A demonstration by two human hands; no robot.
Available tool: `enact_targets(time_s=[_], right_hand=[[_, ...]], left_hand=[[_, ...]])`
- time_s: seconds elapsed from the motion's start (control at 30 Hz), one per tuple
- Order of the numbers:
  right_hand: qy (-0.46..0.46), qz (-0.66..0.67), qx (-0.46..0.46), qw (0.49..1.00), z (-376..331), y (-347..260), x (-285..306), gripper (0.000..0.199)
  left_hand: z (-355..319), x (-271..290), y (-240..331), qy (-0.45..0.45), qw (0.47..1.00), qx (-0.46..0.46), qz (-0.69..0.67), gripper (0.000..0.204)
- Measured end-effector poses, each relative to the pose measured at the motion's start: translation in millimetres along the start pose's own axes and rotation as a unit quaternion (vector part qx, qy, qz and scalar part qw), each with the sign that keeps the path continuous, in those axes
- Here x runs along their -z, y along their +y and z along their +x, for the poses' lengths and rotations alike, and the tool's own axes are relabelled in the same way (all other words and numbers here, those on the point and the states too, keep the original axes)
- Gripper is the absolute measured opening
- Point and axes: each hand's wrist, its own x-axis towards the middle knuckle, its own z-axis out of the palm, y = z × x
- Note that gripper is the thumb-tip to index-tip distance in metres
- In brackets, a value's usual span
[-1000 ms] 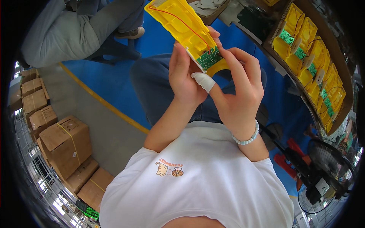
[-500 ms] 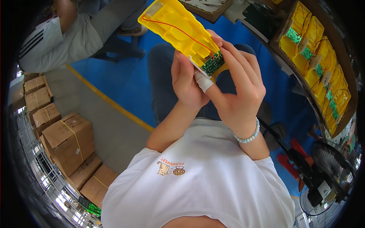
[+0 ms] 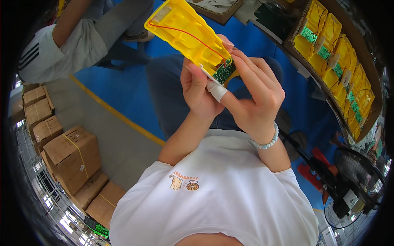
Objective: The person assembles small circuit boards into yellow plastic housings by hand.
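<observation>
Both my hands hold a yellow plastic housing half (image 3: 186,35) tilted up in front of me, its hollow side showing. A red wire (image 3: 193,34) runs along its inside to a small green circuit board (image 3: 224,72) at the near end. My left hand (image 3: 200,92) grips the housing's near left edge with its thumb up along the side. My right hand (image 3: 256,92) closes on the near right side, fingers along the edge by the board. White tape (image 3: 216,90) wraps my right thumb, which presses near the board's lower corner.
At the right, a cardboard box (image 3: 371,119) holds several similar yellow housings (image 3: 330,53) with green boards and wires. Below it stands a black fan (image 3: 349,188). Cardboard cartons (image 3: 72,156) are stacked at the left. Another person's arm (image 3: 72,20) and legs are at the upper left.
The housing and both hands have shifted slightly left in the picture. The surroundings have shifted slightly too. My grip looks much the same.
</observation>
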Motion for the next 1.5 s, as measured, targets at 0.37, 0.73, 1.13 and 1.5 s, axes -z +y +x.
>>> enact_targets(time_s=[0.37, 0.73, 1.13, 1.5], right_hand=[[-0.019, 0.035, -0.096, 0.995, 1, 5, 26, 0.048], [0.224, -0.342, -0.179, 0.895, -6, 34, 198, 0.041], [0.163, -0.660, -0.385, 0.623, -9, 60, 283, 0.049], [0.048, -0.655, -0.432, 0.618, -2, 68, 302, 0.022]], left_hand=[[-3, -14, 2, 0.068, 0.988, 0.099, 0.097, 0.055], [-13, 122, -18, 0.079, 0.874, 0.272, 0.394, 0.032], [-27, 202, -35, 0.148, 0.899, 0.298, 0.286, 0.032], [-45, 250, 12, 0.287, 0.874, 0.309, 0.242, 0.032]])
